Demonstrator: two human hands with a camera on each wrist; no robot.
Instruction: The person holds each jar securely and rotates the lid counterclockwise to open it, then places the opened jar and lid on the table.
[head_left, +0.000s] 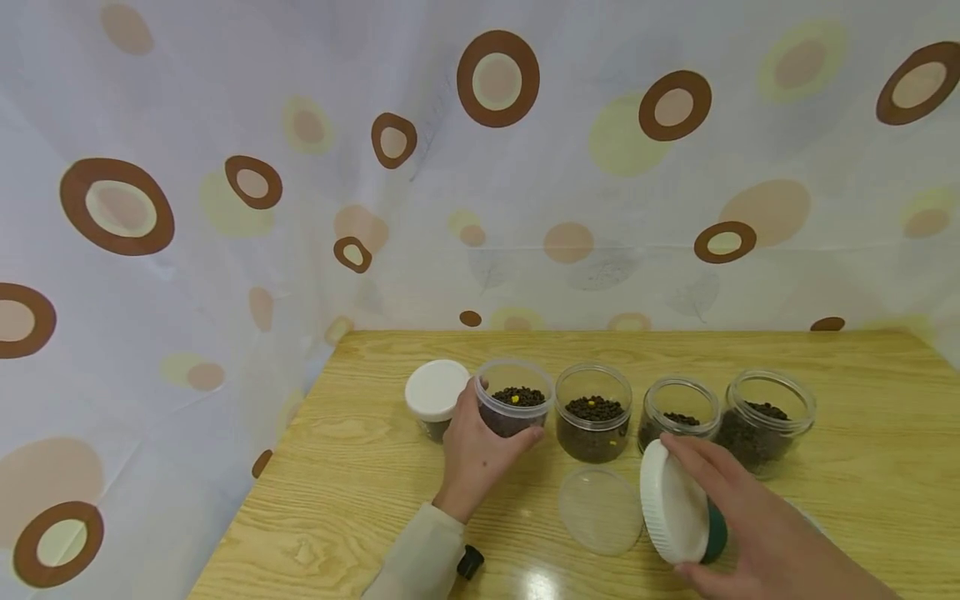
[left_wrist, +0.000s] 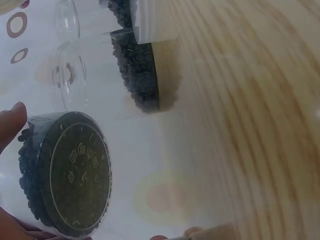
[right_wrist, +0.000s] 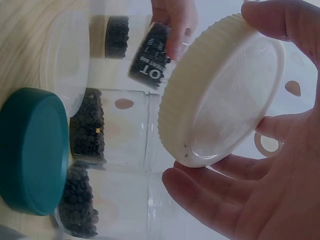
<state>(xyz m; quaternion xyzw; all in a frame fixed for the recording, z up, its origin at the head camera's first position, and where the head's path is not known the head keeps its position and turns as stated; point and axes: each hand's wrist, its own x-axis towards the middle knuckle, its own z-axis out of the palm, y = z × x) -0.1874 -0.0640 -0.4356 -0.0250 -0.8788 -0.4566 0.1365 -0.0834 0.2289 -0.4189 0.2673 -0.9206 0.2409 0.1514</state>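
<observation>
My left hand [head_left: 483, 458] grips a clear plastic jar [head_left: 497, 423] from its near side. Dark pellets and a yellow bit lie inside it. In the left wrist view the underside of this jar [left_wrist: 80, 175] shows, lifted off the table and tilted. My right hand [head_left: 757, 521] holds a white ribbed screw lid [head_left: 660, 508] by its edge, standing nearly upright, its hollow side toward the palm in the right wrist view. Just beyond that lid stands an open jar [head_left: 678, 429], partly hidden, with dark pellets. A dark green lid [right_wrist: 35, 150] lies behind the white one.
A white-capped jar [head_left: 437, 392] stands left of my left hand. More open jars of pellets, one [head_left: 592, 433] in the middle and one [head_left: 765, 433] at right, complete the row. A translucent lid [head_left: 600, 512] and a small black object [head_left: 470, 562] lie nearer on the wooden table [head_left: 337, 467].
</observation>
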